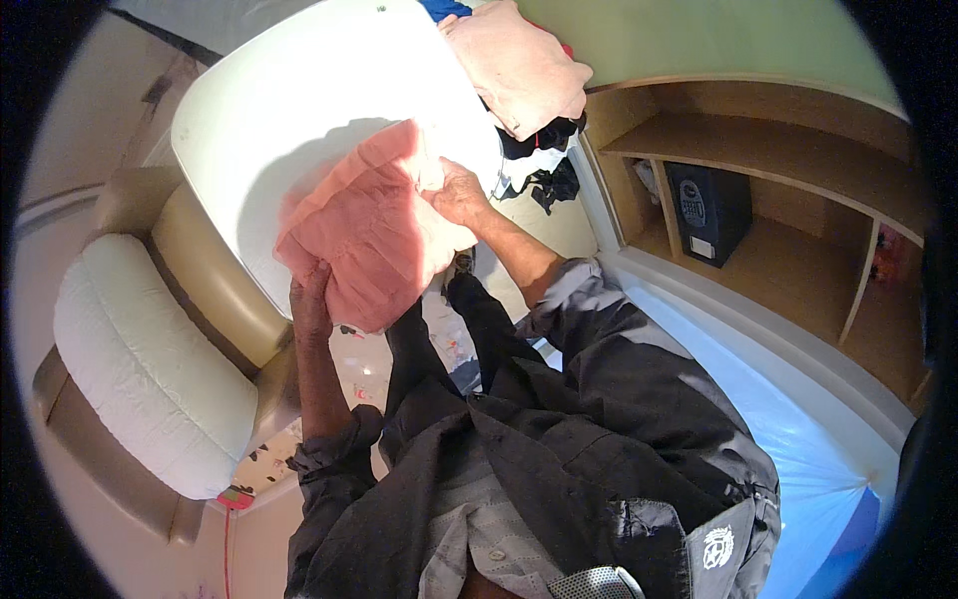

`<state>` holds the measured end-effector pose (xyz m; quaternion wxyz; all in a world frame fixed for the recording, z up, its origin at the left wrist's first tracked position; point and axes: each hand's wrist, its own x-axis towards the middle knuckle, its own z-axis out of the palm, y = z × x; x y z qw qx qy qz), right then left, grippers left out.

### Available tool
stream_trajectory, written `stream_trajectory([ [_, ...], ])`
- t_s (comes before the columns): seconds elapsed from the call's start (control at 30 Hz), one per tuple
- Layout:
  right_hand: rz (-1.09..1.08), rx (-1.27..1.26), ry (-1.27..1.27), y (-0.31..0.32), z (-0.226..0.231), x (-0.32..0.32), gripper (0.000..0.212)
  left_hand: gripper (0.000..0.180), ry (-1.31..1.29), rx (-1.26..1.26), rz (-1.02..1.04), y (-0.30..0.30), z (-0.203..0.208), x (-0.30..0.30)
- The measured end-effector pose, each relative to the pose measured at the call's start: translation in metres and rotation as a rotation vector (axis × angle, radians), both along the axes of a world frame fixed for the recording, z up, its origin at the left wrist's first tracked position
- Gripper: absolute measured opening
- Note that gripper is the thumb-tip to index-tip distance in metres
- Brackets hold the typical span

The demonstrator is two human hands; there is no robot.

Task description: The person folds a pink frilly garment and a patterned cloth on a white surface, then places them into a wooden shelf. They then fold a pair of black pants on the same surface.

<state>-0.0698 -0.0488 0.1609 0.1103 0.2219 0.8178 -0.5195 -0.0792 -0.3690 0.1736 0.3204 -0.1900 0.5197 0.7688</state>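
Note:
A folded pink cloth (364,225), gathered into creases and possibly a garment, hangs between my two hands at the near edge of a white tabletop (299,90). My left hand (311,304) grips its lower left edge, fingers partly hidden by the fabric. At its upper right side, my right hand (462,197) is closed on the cloth with the thumb and fingers. The cloth casts a shadow on the tabletop. Beyond my right hand lies a pile topped by a paler pink folded cloth (517,65), with black cloth (539,140) beneath it.
On the left stands a tan chair (215,275) with a white pillow (150,364). A wooden shelf unit (778,145) at the right holds a black box-shaped thing (711,212). A blue sheet (768,399) spreads below the shelf. My legs are under the table's near edge.

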Motion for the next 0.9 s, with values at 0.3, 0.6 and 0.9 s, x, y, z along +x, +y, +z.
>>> stream_trajectory([
  [0.3, -0.233, -0.287, -0.238, -0.019, -0.002, 0.036, 0.051, 0.061, -0.16, 0.037, 0.057, -0.021, -0.019, 0.013],
  [0.6, -0.29, -0.787, 0.097, -0.014, 0.023, 0.102, 0.046, 0.043, -0.036, 0.13, 0.004, -0.03, 0.034, 0.018],
  [0.9, -0.484, -0.346, 0.197, 0.105, 0.06, 0.263, 0.047, 0.038, 0.049, 0.041, -0.325, 0.135, 0.069, 0.074],
])
